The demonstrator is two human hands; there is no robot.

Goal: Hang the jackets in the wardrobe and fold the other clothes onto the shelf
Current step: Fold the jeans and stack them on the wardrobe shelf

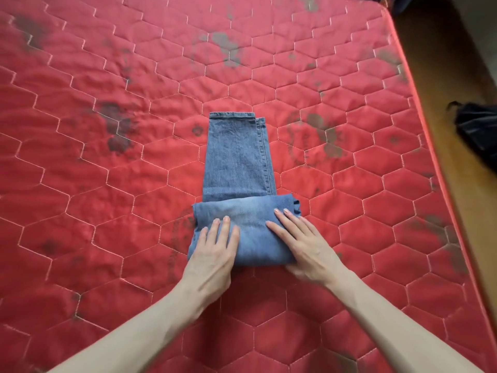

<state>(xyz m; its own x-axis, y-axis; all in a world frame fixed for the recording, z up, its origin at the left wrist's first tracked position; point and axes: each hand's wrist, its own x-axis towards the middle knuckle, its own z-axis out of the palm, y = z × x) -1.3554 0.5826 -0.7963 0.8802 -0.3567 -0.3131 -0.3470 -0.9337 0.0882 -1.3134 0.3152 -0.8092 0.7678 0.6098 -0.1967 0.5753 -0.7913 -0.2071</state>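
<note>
A pair of blue jeans (238,157) lies lengthwise on the red quilted mattress (107,184). Its near end is folded over into a thick wad, and the leg hems point away from me. My left hand (213,251) lies flat on the left part of the wad with straight fingers. Flat on the right part is my right hand (304,246), its fingers spread. Both hands press on the denim; neither curls round it.
The mattress carries dark stains and its right edge (430,157) runs along a brown wooden floor (443,76). A dark garment or bag (478,130) lies on the floor at the right. More dark things show at the top right corner.
</note>
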